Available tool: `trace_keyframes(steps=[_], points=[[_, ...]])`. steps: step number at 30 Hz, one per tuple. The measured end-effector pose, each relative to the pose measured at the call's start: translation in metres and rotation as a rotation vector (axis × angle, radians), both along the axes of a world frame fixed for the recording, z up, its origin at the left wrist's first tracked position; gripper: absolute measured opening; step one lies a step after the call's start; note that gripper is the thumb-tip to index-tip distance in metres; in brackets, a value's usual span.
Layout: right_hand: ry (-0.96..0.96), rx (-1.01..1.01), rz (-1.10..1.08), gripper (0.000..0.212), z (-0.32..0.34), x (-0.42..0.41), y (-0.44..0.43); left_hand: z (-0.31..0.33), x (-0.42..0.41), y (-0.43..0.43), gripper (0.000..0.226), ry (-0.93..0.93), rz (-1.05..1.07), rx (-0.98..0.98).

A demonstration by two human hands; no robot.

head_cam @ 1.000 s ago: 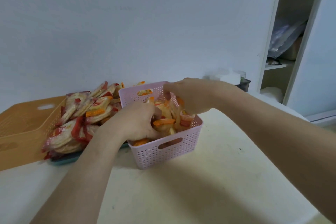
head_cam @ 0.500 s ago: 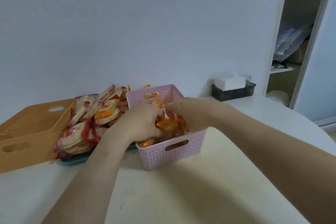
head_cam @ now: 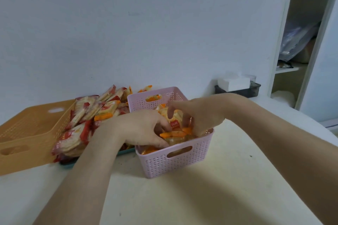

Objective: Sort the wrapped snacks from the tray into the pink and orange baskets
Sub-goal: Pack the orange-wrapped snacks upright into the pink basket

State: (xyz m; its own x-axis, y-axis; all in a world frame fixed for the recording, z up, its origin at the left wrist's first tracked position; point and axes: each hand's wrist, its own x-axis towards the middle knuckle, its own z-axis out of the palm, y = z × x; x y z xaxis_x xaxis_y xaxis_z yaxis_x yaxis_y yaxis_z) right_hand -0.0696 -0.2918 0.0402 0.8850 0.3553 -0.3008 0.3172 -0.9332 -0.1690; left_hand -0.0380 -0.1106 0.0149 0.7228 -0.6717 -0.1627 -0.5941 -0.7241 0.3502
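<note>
Pink plastic, the pink basket sits at the centre of the counter, and I have both hands down inside it. My left hand comes in from 8 o'clock, fingers curled into the orange-wrapped snacks; the tips are buried, so I cannot tell whether it clamps one. My right hand comes in from 3 o'clock, with a finger on each side of the upright packet, nipping it. I judge this is to stand the packets on edge so that more fit.

At 9 o'clock, touching the pink wall, the tray carries the heaped red-wrapped snacks, close enough for a short reach. Beyond it, also at 9 o'clock, lies the orange basket, presumably meant for the red ones.

By count there are two baskets, one tray and two hands at work. The packets overlap too much to number: a dozen or more red ones, fewer orange showing. At 1 o'clock stands one tissue box.
</note>
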Motion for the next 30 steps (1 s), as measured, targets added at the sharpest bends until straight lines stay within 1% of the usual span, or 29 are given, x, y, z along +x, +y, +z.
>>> trace_keyframes(steps=[2, 3, 4, 6, 8, 9, 10, 13, 15, 18, 19, 20, 22, 23, 26, 28, 30], points=[[0.091, 0.038, -0.013, 0.067, 0.005, 0.001, -0.001, -0.003, -0.001, -0.007, 0.032, -0.096, -0.003, 0.039], [0.101, 0.083, -0.025, 0.062, 0.007, 0.002, -0.003, -0.003, -0.002, -0.010, 0.031, -0.133, -0.003, 0.048], [0.077, 0.139, -0.036, 0.055, 0.008, 0.004, -0.004, -0.003, -0.003, -0.013, 0.030, -0.152, 0.000, 0.046], [-0.037, 0.211, -0.054, 0.044, 0.006, 0.008, -0.002, -0.001, -0.005, -0.014, 0.032, -0.155, 0.007, 0.042], [-0.127, 0.176, -0.042, 0.040, 0.001, 0.011, 0.002, 0.001, -0.005, -0.011, 0.040, -0.128, 0.027, 0.048], [-0.121, 0.149, -0.033, 0.040, -0.001, 0.011, 0.004, 0.002, -0.005, -0.009, 0.041, -0.110, 0.039, 0.049], [-0.089, 0.135, -0.024, 0.041, -0.002, 0.011, 0.005, 0.005, -0.005, -0.006, 0.039, -0.097, 0.050, 0.052], [-0.027, 0.106, 0.019, 0.042, -0.003, 0.005, 0.008, 0.014, -0.007, 0.005, 0.017, -0.040, 0.063, 0.077], [-0.067, 0.032, 0.083, 0.027, -0.010, 0.006, 0.013, 0.012, -0.008, 0.006, 0.009, -0.024, 0.050, 0.154], [-0.120, -0.008, 0.146, 0.008, -0.019, 0.008, 0.018, 0.003, -0.006, 0.001, 0.010, -0.069, 0.053, 0.263], [-0.131, -0.019, 0.145, 0.008, -0.019, 0.008, 0.017, 0.002, -0.004, 0.001, 0.014, -0.083, 0.064, 0.270], [-0.137, -0.043, 0.138, 0.012, -0.016, 0.006, 0.016, 0.001, -0.002, 0.002, 0.015, -0.101, 0.088, 0.260], [-0.147, -0.081, 0.118, 0.028, -0.013, 0.002, 0.015, 0.003, 0.001, 0.005, 0.011, -0.184, 0.129, 0.244], [-0.154, -0.089, 0.118, 0.035, -0.013, 0.001, 0.016, 0.003, 0.002, 0.006, 0.015, -0.230, 0.150, 0.240], [-0.189, -0.074, 0.104, 0.038, -0.022, 0.001, 0.022, 0.007, 0.001, 0.006, 0.016, -0.286, 0.166, 0.214], [-0.210, -0.041, 0.059, 0.039, -0.028, 0.001, 0.022, 0.012, -0.005, 0.004, 0.022, -0.292, 0.155, 0.199], [-0.234, -0.001, 0.026, 0.036, -0.030, 0.000, 0.019, 0.015, -0.011, 0.001, 0.026, -0.294, 0.133, 0.214]])
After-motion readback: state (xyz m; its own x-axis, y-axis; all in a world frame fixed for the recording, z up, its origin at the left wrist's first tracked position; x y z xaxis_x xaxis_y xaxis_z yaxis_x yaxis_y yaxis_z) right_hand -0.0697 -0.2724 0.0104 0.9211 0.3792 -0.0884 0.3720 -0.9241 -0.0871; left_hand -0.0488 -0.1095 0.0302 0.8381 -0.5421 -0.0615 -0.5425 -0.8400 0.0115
